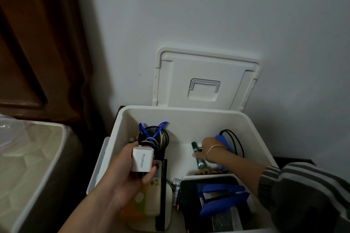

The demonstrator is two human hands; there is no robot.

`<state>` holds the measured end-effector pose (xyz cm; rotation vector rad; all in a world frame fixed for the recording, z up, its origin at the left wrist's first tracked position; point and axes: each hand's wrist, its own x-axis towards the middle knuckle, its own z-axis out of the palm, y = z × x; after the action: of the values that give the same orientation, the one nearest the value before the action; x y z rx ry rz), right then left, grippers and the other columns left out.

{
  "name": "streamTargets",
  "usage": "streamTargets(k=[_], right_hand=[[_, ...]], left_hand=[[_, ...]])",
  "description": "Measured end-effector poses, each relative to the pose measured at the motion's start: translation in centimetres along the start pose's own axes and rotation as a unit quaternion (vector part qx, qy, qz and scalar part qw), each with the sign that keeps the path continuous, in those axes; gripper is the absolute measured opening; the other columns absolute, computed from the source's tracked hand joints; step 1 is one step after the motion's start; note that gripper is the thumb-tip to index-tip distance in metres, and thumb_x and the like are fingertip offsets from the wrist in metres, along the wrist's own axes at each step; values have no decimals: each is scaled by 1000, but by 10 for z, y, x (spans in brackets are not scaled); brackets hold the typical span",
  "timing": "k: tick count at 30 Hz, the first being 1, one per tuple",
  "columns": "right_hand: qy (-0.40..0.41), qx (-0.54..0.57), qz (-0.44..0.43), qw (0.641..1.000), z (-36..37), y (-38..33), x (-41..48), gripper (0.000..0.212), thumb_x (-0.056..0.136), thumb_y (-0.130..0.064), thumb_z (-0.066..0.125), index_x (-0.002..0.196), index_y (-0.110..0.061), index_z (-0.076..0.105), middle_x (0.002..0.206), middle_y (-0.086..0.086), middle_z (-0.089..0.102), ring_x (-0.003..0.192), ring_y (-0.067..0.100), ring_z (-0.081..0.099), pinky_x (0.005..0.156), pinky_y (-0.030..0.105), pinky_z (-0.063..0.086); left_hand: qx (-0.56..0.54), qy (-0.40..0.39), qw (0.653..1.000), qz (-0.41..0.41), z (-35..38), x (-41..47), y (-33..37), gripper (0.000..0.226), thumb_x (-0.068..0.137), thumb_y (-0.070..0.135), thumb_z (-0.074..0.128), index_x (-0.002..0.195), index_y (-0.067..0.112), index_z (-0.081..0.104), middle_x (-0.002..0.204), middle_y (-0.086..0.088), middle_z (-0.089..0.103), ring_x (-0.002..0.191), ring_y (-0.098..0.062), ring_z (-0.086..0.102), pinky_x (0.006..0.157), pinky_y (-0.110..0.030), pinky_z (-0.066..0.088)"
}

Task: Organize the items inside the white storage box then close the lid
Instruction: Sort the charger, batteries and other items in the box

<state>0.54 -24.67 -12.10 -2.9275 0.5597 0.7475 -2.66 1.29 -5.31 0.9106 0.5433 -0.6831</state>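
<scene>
The white storage box [189, 113] stands open below me, its lid [204, 66] leaning upright against the wall behind it. My left hand [121, 179] holds a white Yoobao charger [142, 160] with its coiled cable above the box's left side. My right hand [208, 149] reaches deep into the box's right half and grips a green tube [198, 155]; a blue tool with a black cord [225, 142] lies behind the wrist. A black mesh cup [153, 138] with blue pens stands at the back left.
A white remote control [154, 191] and a black strip lie under my left hand. An inner white tray [208, 177] at the front right holds a blue stapler [221, 196]. Small batteries [176, 185] lie between them. A cream-lidded bin [34, 157] stands at left, by dark wooden furniture.
</scene>
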Motion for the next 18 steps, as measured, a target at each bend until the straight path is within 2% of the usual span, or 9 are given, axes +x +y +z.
streamTargets(k=[2,4,6,7,10,13,15,18], right_hand=[[-11,66,8,998,-10,6,0,53,81,-59,60,92,-7,54,87,5,55,79,18,50,63,27,42],[-38,200,10,979,-22,15,-3,55,83,-60,55,106,-9,51,94,8,54,79,19,49,65,28,42],[-52,320,11,946,-31,23,-4,40,92,-51,46,102,-12,48,86,7,48,71,18,44,61,27,40],[-38,336,6,941,-33,27,-4,31,95,-44,44,98,-13,47,85,7,46,70,18,43,61,27,40],[67,245,-66,965,-27,37,0,17,93,-31,52,82,-18,48,80,2,51,73,19,48,66,27,39],[119,139,-145,972,-19,34,2,14,83,-26,68,88,-13,66,89,3,66,86,22,60,71,26,44],[109,2,-161,981,-15,28,8,21,85,-25,65,99,-10,69,101,8,68,96,25,61,78,28,45],[128,-191,-172,958,-9,27,16,19,91,-14,53,104,-9,66,105,11,67,99,28,61,80,31,46]], left_hand=[[5,-1,1000,0,0,1,0,30,93,34,55,109,10,63,82,-14,60,75,-22,58,43,-28,52],[10,-3,1000,0,-1,2,-1,31,93,35,55,109,10,64,82,-14,60,75,-22,58,43,-28,52],[11,-6,1000,-2,-1,3,-2,29,93,35,55,107,11,64,78,-13,62,71,-21,60,43,-28,52],[12,-8,1000,-2,-1,3,-2,28,93,35,55,104,11,65,74,-12,63,68,-20,61,43,-27,52],[10,-12,1000,-3,-1,4,-2,28,93,35,54,101,11,66,63,-11,66,53,-19,65,44,-27,52],[13,-11,1000,-2,-1,4,-3,28,93,35,55,101,11,66,62,-11,66,54,-19,65,44,-28,52],[17,-11,1000,0,-1,4,-3,27,92,34,55,100,10,66,67,-11,65,62,-20,63,44,-28,52],[22,-12,1000,2,-1,3,-4,27,93,33,55,101,10,66,73,-12,62,68,-21,61,44,-28,52]])
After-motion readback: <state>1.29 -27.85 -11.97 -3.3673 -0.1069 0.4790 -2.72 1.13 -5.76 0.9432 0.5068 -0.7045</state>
